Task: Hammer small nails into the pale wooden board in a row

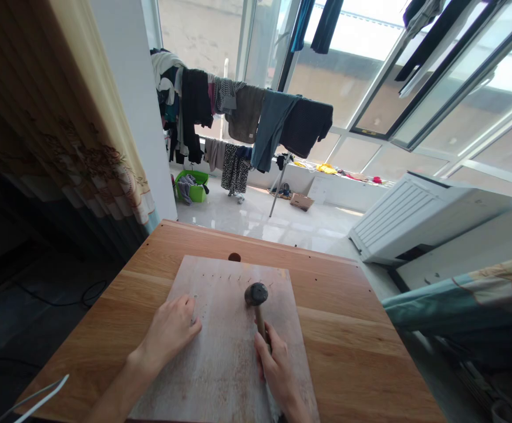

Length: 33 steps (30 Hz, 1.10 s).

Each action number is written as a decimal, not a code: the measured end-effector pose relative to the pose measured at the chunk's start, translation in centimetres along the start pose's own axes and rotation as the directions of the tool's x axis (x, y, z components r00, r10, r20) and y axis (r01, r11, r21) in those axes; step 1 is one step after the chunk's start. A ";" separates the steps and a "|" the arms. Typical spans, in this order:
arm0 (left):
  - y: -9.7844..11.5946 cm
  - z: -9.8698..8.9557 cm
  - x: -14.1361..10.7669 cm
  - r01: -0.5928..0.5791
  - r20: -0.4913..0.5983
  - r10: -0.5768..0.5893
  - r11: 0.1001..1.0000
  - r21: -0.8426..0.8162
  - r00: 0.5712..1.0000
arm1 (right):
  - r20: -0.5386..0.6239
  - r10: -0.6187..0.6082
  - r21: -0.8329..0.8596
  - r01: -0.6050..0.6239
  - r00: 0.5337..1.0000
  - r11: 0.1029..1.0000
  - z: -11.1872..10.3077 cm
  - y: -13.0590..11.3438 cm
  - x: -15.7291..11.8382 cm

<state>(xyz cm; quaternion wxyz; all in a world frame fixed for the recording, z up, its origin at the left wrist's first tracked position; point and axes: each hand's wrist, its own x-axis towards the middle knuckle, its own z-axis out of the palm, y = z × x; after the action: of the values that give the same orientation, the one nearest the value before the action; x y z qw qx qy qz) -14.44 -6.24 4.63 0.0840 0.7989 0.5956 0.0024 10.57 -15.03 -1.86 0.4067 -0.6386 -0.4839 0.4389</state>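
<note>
head: two hands point(172, 324) point(276, 359), one mallet point(256, 294)

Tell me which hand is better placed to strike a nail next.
The right hand, most likely: it grips the hammer, whose head appears close to the nails standing in the board. The left hand, farther left, has no hammer.

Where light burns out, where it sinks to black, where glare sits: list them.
Head view: the windows wash out toward white near the top; head view: the left curtain sinks into near-black low down; head view: the floor carries glossy glare; head view: the tiny nails look soft.
</note>
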 end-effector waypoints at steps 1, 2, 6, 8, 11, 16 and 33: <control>0.0 0.0 -0.1 0.000 0.007 0.000 1.000 0.010 1.000 | -0.002 0.000 -0.004 0.000 1.000 1.000 0.0 0.0 0.0; 0.0 -0.1 -0.1 -0.003 0.017 0.003 1.000 0.019 1.000 | -0.004 0.001 -0.003 -0.001 1.000 1.000 0.0 0.0 0.0; -0.1 -0.1 -0.3 -0.035 0.062 0.033 0.999 0.028 0.998 | -0.013 0.012 0.003 -0.012 1.000 1.000 0.0 0.2 0.0; 0.0 -0.1 -0.3 -0.057 0.071 0.055 0.998 0.025 0.996 | 0.002 0.011 0.003 -0.011 1.000 1.000 0.1 0.3 0.1; 0.0 -0.1 -0.5 -0.115 0.076 0.113 0.993 0.021 0.991 | 0.013 0.025 0.003 -0.025 1.000 1.000 0.1 0.3 0.1; -0.5 -0.1 -0.3 -0.266 0.044 0.265 0.963 0.039 0.963 | 0.009 0.015 0.004 -0.015 1.000 1.000 0.1 0.2 0.2; 4.4 -0.1 2.1 -0.014 0.082 0.014 1.000 -0.008 0.997 | -0.090 -0.009 -0.065 0.003 0.996 0.998 0.1 1.0 0.3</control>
<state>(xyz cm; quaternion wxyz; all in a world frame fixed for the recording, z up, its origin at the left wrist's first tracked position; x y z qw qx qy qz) -9.63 -5.49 5.11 0.1115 0.8021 0.5860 -0.0277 10.78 -14.95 -2.91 0.4087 -0.6691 -0.4809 0.3925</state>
